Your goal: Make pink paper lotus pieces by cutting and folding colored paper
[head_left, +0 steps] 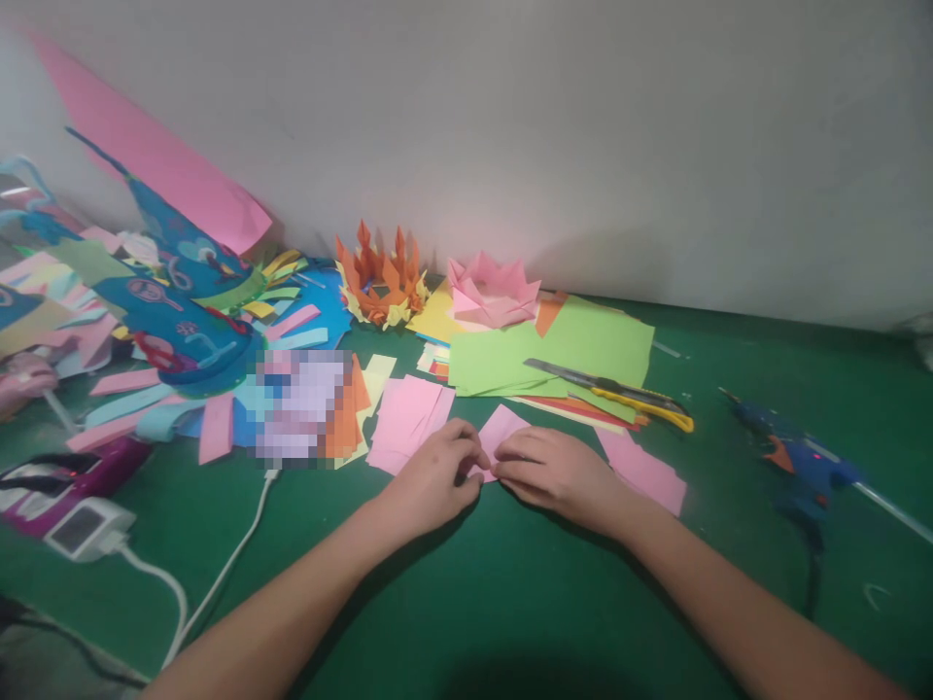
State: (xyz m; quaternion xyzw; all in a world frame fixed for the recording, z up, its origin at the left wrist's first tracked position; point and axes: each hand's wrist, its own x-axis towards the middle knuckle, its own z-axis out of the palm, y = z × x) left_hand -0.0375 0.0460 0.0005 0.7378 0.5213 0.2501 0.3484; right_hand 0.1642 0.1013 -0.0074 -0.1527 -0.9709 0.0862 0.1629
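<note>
A small pink sheet of paper (pixel 501 424) lies on the green table between my hands. My left hand (pixel 442 473) is curled at its lower left, thumb and fingers pinching the near edge. From the other side my right hand (pixel 558 473) rests over the sheet, its bent fingers pressed onto the paper close to the left fingertips. Part of the sheet is hidden under the fingers. Just left of my left hand sits a stack of pink paper pieces (pixel 409 420). More pink pieces (pixel 650 471) are spread by my right wrist.
Beyond are green sheets (pixel 554 352) with a yellow utility knife (pixel 641 397), a pink folded-paper crown (pixel 490 292) and an orange one (pixel 379 282). A blue glue gun (pixel 809 467) lies right. Blue cone hats (pixel 186 331), a charger plug (pixel 91 528) and white cable (pixel 244 542) are left.
</note>
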